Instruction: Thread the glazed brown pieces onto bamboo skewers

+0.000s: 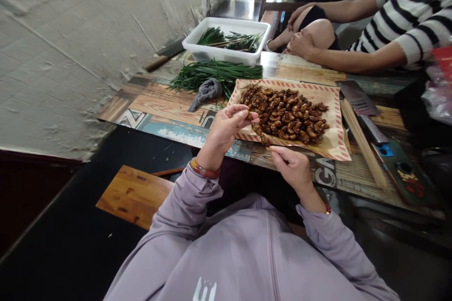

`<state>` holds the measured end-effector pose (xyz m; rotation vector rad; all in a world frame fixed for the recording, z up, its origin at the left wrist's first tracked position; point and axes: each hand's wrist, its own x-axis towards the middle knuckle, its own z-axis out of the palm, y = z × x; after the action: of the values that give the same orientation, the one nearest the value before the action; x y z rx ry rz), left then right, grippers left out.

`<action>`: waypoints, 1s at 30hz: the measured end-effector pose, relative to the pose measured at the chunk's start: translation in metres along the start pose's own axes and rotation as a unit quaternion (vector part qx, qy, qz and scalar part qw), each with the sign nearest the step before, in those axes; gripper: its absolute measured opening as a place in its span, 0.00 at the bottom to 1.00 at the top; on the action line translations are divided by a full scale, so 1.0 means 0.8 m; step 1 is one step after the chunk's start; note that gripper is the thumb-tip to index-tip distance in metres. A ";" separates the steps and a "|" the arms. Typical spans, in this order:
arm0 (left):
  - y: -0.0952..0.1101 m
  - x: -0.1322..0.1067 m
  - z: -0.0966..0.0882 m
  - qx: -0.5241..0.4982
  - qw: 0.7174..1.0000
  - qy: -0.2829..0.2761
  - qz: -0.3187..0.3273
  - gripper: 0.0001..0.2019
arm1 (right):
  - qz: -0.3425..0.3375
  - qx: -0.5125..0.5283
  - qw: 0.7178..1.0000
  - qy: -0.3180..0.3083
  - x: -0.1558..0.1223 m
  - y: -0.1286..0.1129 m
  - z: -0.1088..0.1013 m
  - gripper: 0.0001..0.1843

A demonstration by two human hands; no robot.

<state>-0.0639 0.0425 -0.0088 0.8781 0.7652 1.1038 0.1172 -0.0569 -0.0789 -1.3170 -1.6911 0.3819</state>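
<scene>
A short skewer of glossy brown food pieces (pixel 257 130) slants between my two hands, just over the near edge of the table. My left hand (pixel 226 127) pinches the piece at its upper left end between thumb and fingers. At the lower right end, my right hand (pixel 292 167) is closed on the skewer, its stick mostly hidden by the fingers. Behind them, a heap of the same dark glazed pieces (pixel 284 115) lies on a paper sheet with a red-striped border (pixel 339 138). Thin wooden skewers (pixel 363 143) lie bundled to the right of the paper.
Long green chives (pixel 219 74) and a grey cloth (pixel 207 93) lie left of the paper. Behind stands a white tub (pixel 229 54) with bundled greens. A cleaver (pixel 358 99) rests at the right. Another person in a striped top (pixel 395 23) sits across, hands on a knee.
</scene>
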 end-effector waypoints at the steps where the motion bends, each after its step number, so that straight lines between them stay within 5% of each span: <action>1: 0.000 0.000 0.000 0.001 1.000 0.000 0.001 0.13 | 0.001 0.000 1.000 -0.001 0.000 0.000 0.000 0.11; 13: -0.006 -0.005 0.004 0.029 1.000 0.007 0.007 0.13 | -0.005 0.004 1.000 0.006 0.001 0.000 0.001 0.11; 30: -0.013 -0.002 0.008 -0.019 1.000 -0.022 -0.006 0.21 | 0.068 0.045 0.997 -0.016 0.002 -0.003 0.001 0.12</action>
<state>-0.0544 0.0374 -0.0145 0.8623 0.7105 1.0817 0.1154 -0.0564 -0.0772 -1.3686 -1.5964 0.5542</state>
